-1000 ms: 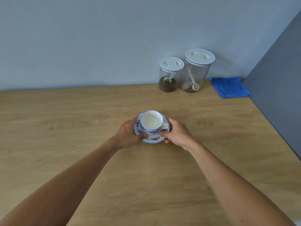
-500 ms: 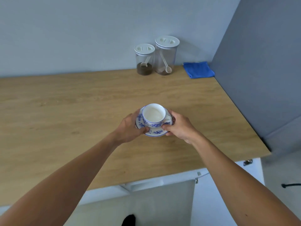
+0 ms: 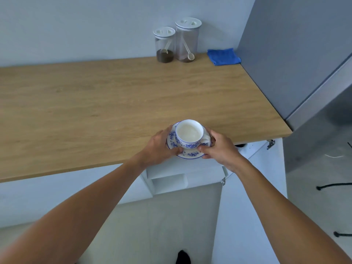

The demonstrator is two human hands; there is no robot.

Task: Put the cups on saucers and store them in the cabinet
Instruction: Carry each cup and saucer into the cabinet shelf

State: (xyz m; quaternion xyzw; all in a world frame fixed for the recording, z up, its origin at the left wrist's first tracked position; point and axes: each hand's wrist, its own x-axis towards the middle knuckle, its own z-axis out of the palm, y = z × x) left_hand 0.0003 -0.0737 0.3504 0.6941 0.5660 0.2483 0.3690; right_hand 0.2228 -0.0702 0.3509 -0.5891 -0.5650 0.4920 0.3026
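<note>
Wood makes up the long counter [image 3: 95, 111], and a pale wall [image 3: 76, 25] stands behind it. At the back, two clear jars with white lids sit side by side, a short jar [image 3: 164, 44] and a tall jar [image 3: 187, 40], each with a scoop inside. A blue cloth [image 3: 223, 56] lies folded near them, next to a tall grey panel [image 3: 285, 54]. Over the front edge of the counter, the left hand [image 3: 158, 147] and the right hand [image 3: 219, 147] grip a saucer [image 3: 190, 154] from both sides. A white cup [image 3: 189, 133] with blue flowers stands upright on it. Below is a white cabinet [image 3: 169, 181], open, with a shelf showing. The floor [image 3: 162, 225] is pale.
</note>
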